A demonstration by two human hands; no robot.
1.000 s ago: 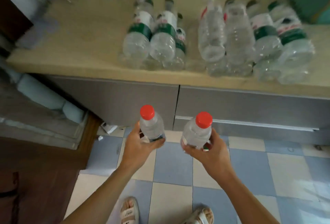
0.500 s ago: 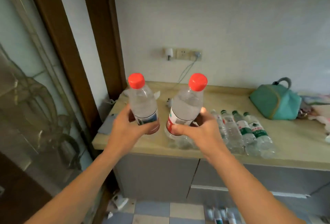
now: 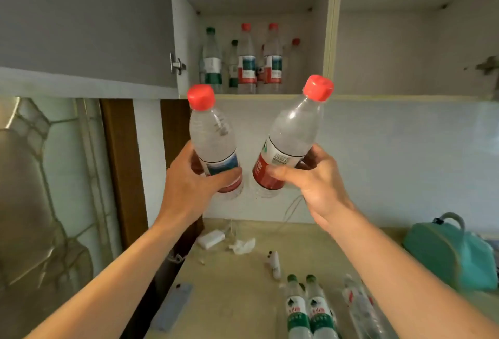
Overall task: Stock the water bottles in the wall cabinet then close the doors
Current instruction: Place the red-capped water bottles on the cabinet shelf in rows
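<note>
My left hand (image 3: 189, 184) grips a clear red-capped water bottle (image 3: 209, 133) around its label, upright. My right hand (image 3: 313, 182) grips a second red-capped bottle (image 3: 293, 133), tilted to the right. Both bottles are raised just below the open wall cabinet (image 3: 328, 41). On the lower shelf of the cabinet's left compartment stand several bottles (image 3: 247, 63), some green-capped, some red-capped. The right compartment holds nothing that I can see. The grey left door (image 3: 86, 23) stands swung open.
Several green-labelled bottles (image 3: 310, 311) lie on the beige counter (image 3: 229, 284) below, beside a teal bag (image 3: 448, 255), a white charger (image 3: 210, 238), crumpled tissue (image 3: 243, 245) and a blue phone (image 3: 174, 306). A glass-panelled door (image 3: 46, 190) is at left.
My view swung up from the floor and counter to the open cabinet. Both hands rose with their bottles from waist height to just below the shelf.
</note>
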